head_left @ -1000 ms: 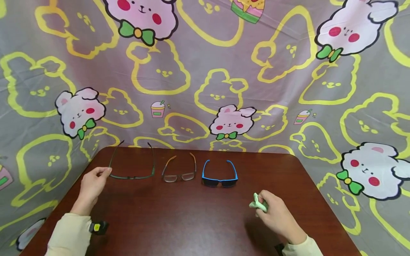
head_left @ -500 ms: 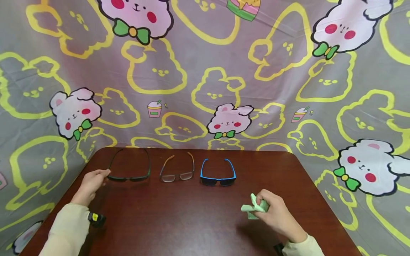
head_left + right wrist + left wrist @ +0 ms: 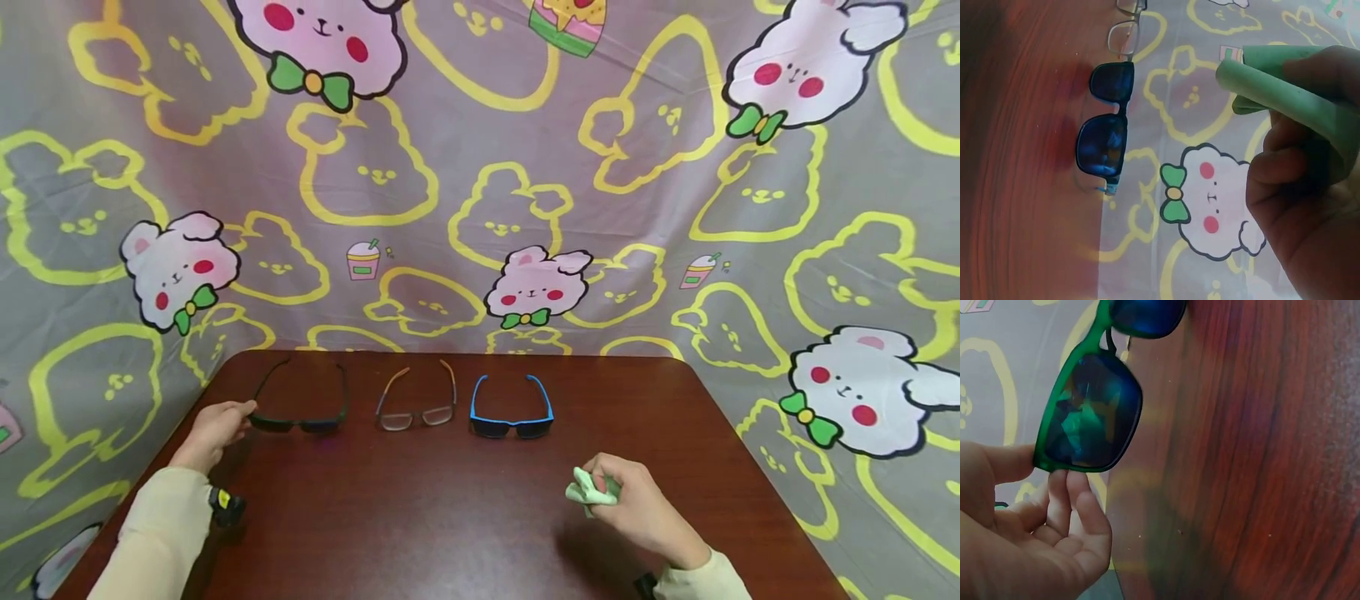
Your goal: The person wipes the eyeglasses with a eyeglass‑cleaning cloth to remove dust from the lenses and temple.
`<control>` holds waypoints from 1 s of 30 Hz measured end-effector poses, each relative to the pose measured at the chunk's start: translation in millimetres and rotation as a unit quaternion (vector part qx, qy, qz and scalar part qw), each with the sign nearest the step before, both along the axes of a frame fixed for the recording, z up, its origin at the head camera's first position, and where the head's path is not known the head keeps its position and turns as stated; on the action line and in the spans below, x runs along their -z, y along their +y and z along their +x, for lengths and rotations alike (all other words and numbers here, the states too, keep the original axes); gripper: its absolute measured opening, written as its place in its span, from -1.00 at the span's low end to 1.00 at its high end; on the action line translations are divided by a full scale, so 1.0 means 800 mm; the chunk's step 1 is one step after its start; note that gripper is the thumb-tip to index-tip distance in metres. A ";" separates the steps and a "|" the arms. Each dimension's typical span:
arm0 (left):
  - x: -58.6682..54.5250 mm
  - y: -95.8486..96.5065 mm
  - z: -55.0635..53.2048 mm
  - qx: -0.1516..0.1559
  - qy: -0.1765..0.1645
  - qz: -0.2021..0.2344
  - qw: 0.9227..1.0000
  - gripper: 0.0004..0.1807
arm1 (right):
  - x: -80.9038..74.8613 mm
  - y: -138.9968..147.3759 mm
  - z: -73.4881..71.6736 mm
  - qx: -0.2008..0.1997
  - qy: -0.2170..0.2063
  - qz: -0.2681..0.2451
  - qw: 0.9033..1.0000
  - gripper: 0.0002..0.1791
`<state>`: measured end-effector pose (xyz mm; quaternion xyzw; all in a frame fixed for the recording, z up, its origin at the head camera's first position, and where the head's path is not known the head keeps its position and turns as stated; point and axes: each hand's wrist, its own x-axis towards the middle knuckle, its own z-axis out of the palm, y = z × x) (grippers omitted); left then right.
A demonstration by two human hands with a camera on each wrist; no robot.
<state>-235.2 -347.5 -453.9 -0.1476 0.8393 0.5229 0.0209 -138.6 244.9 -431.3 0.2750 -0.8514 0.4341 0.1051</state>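
Note:
At the table's left side my left hand (image 3: 215, 433) pinches one front corner of green-framed sunglasses (image 3: 339, 419). In the left wrist view, thumb and fingers meet at the corner of the sunglasses (image 3: 1054, 419), whose dark lenses show bluish-green reflections. My right hand (image 3: 637, 504) grips a crumpled light-green cloth (image 3: 588, 490) above the table's right side. Folds of that cloth (image 3: 1285, 94) stick out past the fingers in the right wrist view. Clear eyeglasses with orange-tipped temples (image 3: 396, 422) and blue-framed sunglasses (image 3: 512, 421) stand between my hands, temples unfolded toward the back.
The dark reddish-brown wooden table (image 3: 420, 517) ends at a grey curtain (image 3: 420, 192) printed with yellow outlines and white rabbits. The curtain also hangs along both sides. A small black device with a yellow mark (image 3: 225, 505) sits at my left wrist.
The green-framed sunglasses have come slightly nearer and tipped, so their dark lenses now show more, with my left hand still on them. The cloth spread out, then bunched up again in my right hand.

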 end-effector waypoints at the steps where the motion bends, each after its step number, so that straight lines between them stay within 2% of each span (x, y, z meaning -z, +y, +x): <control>1: 0.002 -0.001 0.000 -0.009 -0.003 0.005 1.000 -0.49 | 0.001 -0.001 0.000 0.001 0.002 -0.002 1.000 -0.46; 5: 0.010 -0.002 -0.003 -0.048 -0.013 0.014 0.999 -0.40 | 0.002 -0.004 0.000 0.026 0.016 0.002 1.000 -0.46; 9: 0.018 -0.004 -0.004 -0.090 -0.009 0.021 0.996 -0.34 | 0.004 -0.005 0.001 0.039 0.002 0.002 0.999 -0.50; 12: 0.021 -0.005 -0.003 -0.117 -0.005 0.019 0.993 -0.37 | 0.005 -0.005 0.000 0.031 -0.014 -0.004 0.999 -0.53; 16: 0.023 -0.007 -0.002 -0.142 -0.006 0.015 0.990 -0.40 | 0.003 -0.005 -0.002 -0.001 -0.034 -0.037 0.999 -0.61; 19: 0.023 -0.008 -0.001 -0.151 -0.002 0.024 0.988 -0.41 | 0.000 -0.006 -0.004 -0.028 -0.030 -0.069 0.997 -0.68; 22: 0.025 -0.008 -0.001 -0.155 0.001 0.037 0.987 -0.44 | -0.004 -0.008 -0.007 -0.036 -0.008 -0.086 0.996 -0.73; 26: 0.027 -0.008 -0.002 -0.151 0.009 0.055 0.987 -0.47 | -0.010 -0.011 -0.008 -0.009 -0.013 -0.090 0.996 -0.73; 29: 0.027 -0.008 -0.002 -0.140 0.011 0.058 0.988 -0.47 | -0.012 -0.011 -0.007 0.006 -0.037 -0.066 0.997 -0.59; 30: 0.027 -0.008 -0.001 -0.138 0.010 0.053 0.989 -0.46 | -0.012 -0.011 -0.007 0.009 -0.032 -0.049 0.998 -0.54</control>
